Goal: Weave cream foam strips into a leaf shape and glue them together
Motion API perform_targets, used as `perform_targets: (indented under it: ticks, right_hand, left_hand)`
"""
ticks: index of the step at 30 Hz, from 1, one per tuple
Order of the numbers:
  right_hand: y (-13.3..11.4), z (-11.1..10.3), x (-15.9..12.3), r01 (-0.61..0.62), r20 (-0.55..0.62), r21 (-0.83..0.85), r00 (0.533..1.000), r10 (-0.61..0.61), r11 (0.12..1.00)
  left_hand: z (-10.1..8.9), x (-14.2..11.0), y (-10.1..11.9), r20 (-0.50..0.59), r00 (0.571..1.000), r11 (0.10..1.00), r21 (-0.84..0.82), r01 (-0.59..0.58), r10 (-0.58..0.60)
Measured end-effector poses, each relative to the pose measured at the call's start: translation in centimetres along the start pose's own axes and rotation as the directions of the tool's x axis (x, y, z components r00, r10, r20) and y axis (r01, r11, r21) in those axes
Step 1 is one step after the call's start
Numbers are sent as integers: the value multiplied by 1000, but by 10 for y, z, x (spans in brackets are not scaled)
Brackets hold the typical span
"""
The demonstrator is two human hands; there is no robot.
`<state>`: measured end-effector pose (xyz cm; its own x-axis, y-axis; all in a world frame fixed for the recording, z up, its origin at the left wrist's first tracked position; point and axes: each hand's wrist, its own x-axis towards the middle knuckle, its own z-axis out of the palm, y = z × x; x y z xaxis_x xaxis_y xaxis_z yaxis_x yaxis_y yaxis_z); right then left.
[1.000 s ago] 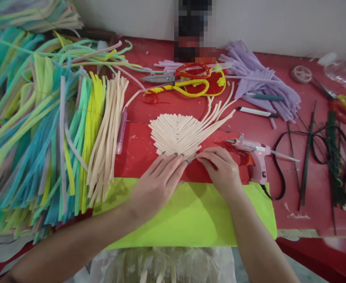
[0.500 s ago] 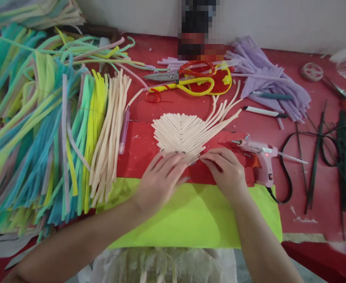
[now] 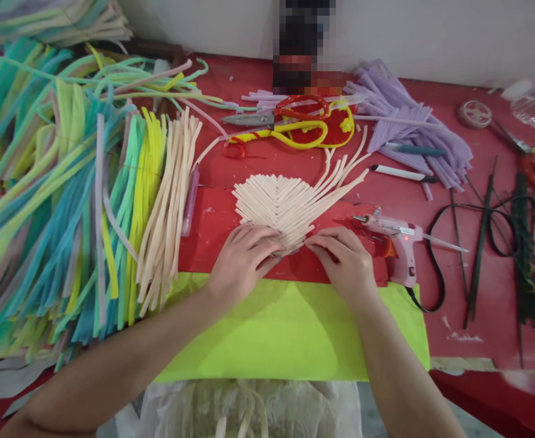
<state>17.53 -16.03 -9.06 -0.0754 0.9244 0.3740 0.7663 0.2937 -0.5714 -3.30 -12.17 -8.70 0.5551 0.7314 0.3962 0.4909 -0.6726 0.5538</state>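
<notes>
A leaf-shaped piece of cream chenille stems (image 3: 274, 198) lies on the red table, its stems meeting along a central seam in a V pattern. Several longer stem ends fan out from its upper right side. My left hand (image 3: 247, 255) is closed at the leaf's lower edge, its thumb and fingers pinched together there and covering part of it. At the lower right edge my right hand (image 3: 343, 261) pinches the end of the leaf with thumb and forefinger. What lies exactly between those fingertips is mostly hidden.
Bundled coloured chenille stems (image 3: 89, 201) fill the left side. Scissors (image 3: 290, 125) and purple stems (image 3: 408, 128) lie behind. To the right are a pink glue gun (image 3: 402, 240), its black cord and dark green stems (image 3: 479, 255). A yellow-green cloth (image 3: 290, 331) covers the front edge.
My left hand's fingers have drawn together, from stretched across the leaf's lower part to a pinch at its edge. My right hand stays pinched in nearly the same place.
</notes>
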Motion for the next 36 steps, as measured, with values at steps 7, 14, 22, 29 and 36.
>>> perform_targets:
  ticks: [7,14,22,29,36]
  right_hand:
    - [0,-1,0,5,10,-4,1000,-5,1000]
    - [2,-1,-2,14,15,-15,1000,-14,1000]
    - [0,0,-1,1,10,-33,1000,0,999]
    - [-2,1,-1,-53,9,-30,999,53,998]
    - [-3,1,1,-54,-14,-12,998,54,998]
  left_hand:
    - [0,0,-2,3,1000,1000,10,-11,11]
    - [0,1,-3,12,1000,999,35,-14,14]
    - [0,1,-3,20,999,997,68,-28,27]
    - [0,1,-2,34,999,997,80,-21,18]
    - [-1,1,-2,44,999,998,67,-16,13]
